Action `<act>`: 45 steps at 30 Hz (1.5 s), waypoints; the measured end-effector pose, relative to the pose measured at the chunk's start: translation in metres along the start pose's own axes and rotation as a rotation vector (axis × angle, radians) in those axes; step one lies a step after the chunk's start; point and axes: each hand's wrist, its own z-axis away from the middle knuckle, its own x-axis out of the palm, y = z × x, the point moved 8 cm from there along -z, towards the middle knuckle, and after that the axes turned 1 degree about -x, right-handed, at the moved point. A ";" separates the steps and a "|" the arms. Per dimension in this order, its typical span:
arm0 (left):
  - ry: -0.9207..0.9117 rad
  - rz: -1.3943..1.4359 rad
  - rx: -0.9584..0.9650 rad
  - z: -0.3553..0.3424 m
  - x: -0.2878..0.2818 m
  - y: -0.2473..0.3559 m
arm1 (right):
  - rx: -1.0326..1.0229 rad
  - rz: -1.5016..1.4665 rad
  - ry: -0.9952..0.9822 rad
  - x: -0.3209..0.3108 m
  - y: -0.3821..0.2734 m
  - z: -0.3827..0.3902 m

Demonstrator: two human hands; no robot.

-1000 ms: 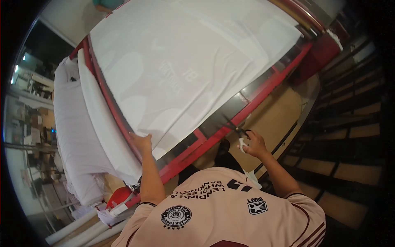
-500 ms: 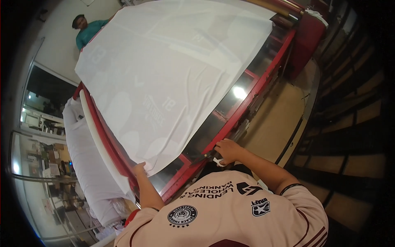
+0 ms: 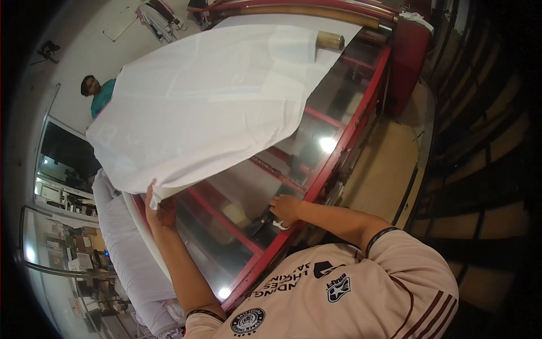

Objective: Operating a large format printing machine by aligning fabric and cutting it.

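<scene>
A big white sheet [image 3: 214,96] with faint printed shapes covers the far part of a red-framed, glass-topped table [image 3: 353,125]. Its near left corner is pinched in my left hand [image 3: 162,210], and that edge rises in a curl off the glass. My right hand [image 3: 287,209] is closed at the table's near right edge, around a dark pointed tool [image 3: 261,227] that looks like scissors; its handles are hidden by my fingers. A small white scrap [image 3: 280,225] shows beside that hand.
A brown tube [image 3: 330,40] lies at the sheet's far right. Red machine rollers [image 3: 316,12] span the back. A white-wrapped roll [image 3: 121,248] lies left of the table. Beyond the far left side stands a person in green [image 3: 103,97].
My left hand has raised the sheet's near corner and drawn it forward and left, baring the glass and red crossbars. My right hand has shifted left over the table edge. The brown tube now shows.
</scene>
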 end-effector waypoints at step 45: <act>-0.046 0.304 -1.178 0.157 0.489 -0.442 | 1.743 -0.507 0.667 -0.119 0.149 0.281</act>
